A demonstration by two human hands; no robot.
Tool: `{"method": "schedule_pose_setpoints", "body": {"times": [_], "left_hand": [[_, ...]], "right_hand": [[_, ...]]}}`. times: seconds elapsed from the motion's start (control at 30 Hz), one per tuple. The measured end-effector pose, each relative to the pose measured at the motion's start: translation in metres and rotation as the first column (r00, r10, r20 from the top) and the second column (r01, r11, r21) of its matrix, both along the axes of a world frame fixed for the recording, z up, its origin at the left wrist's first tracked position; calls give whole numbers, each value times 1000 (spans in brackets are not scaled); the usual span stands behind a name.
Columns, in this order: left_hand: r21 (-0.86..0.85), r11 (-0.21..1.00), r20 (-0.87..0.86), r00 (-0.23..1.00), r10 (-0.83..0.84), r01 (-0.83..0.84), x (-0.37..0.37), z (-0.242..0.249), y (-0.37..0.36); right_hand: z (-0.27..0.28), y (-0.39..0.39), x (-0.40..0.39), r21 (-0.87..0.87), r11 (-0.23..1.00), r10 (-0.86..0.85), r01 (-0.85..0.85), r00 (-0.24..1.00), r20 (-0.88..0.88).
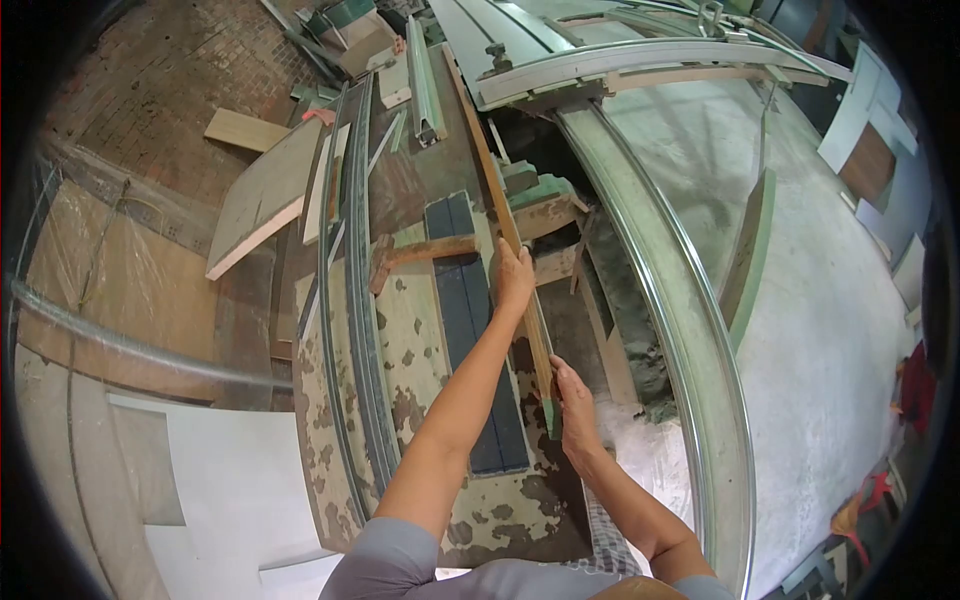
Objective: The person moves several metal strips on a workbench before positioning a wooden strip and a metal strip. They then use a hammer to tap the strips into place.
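You're holding a long, thin wooden strip (pixel 540 345), which is running away from you between the stained surface (pixel 410 340) on your left and the long metal-edged rail (pixel 680 300) on your right. Your left hand (pixel 514 285) is wrapping around it some way up from the near end, fingers mostly closed. Your right hand (pixel 577 405) is sitting part-curled against its right edge, just by the green-coloured near end; you can't tell from here how firmly those fingers are pressing, or whether they're pinching at all.

On the surface beside your left forearm, a dark blue panel (pixel 465 300) is lying lengthwise, and a wooden-handled hammer (pixel 440 246) is resting with its handle across it. Long metal channels (pixel 360 290) are running along the surface beyond the hammer's head.

The strip is probably feeling light and fairly stiff, but with that much length reaching ahead of you, the far end is likely wanting to dip, whip or twist. Gripping nearer the middle with your left hand and steadying the near end with your right should be giving you better control. The wood is likely offering decent grip, though its narrow edges may be hiding splinters, so sliding your bare fingers along them is risky.
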State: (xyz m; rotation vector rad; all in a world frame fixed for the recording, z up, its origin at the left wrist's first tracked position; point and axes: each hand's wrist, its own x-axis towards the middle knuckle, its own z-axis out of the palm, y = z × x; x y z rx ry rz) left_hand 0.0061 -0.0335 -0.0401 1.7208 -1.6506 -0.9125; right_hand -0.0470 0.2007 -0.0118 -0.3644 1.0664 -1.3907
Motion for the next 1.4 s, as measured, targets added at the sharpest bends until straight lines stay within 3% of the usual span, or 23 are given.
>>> {"method": "schedule_pose_setpoints", "body": {"times": [0.03, 0.2, 0.37, 0.5, 0.8, 0.83, 0.9, 0.97, 1.03, 1.1, 1.13, 1.2, 1.23, 1.27, 1.33, 1.37, 1.4], "left_hand": [[89, 996, -17, 1000, 10, -9, -1, 11, -1], [72, 997, -48, 999, 7, -3, -3, 10, -33], [-146, 989, 131, 991, 40, -20, -6, 6, -62], [-84, 996, 142, 989, 45, -34, -10, 17, -83], [-134, 990, 175, 982, 72, -48, -16, 18, -132], [-76, 995, 194, 978, 78, -64, -16, 18, -135], [-19, 997, 214, 973, 83, -81, -19, 28, -136], [95, 994, 432, 902, 16, -63, -22, 38, -135], [115, 992, 490, 871, -19, -43, -22, 40, -137], [131, 991, 542, 839, -54, -22, -22, 33, -144], [100, 995, 613, 787, -62, 0, -22, 30, -145], [73, 997, 679, 731, -68, 25, -24, 31, -145], [94, 995, 679, 730, -81, 23, -24, 31, -146], [115, 993, 679, 728, -93, 20, -23, 28, -148], [94, 994, 705, 702, -100, 47, -20, 20, -153], [71, 995, 729, 677, -102, 73, -21, 18, -155], [75, 994, 728, 677, -105, 74, -21, 16, -157]], "right_hand": [[1, -6, -1, -9, 1000, 17, -17, 1000, 0], [2, -37, -1, -25, 1000, -2, 3, 1000, 26], [-6, -67, -3, -84, 996, -11, 17, 997, 74], [-13, -92, -4, -100, 994, -24, 30, 998, 62], [-17, -138, -11, -113, 993, -29, 46, 989, 145], [-21, -141, -12, -114, 992, -27, 44, 989, 147], [-26, -144, -13, -89, 995, -46, 51, 997, 66], [-23, -144, -13, -88, 995, -52, 55, 998, 36], [-22, -142, -11, -82, 995, -58, 59, 998, 12], [-22, -140, -11, -103, 994, -49, 31, 982, -180], [-21, -139, -10, -104, 994, -49, 31, 982, -181], [-17, -137, -7, -83, 996, -22, -14, 910, -413], [-16, -137, -7, -81, 997, -22, -13, 910, -414], [-15, -136, -7, -135, 987, -23, -90, 745, -666], [-12, -132, -6, -125, 966, -65, -227, 256, -965], [-11, -129, -5, -122, 967, -62, -226, 255, -965], [-10, -126, -4, -88, 968, -50, -233, 166, -985]]}}
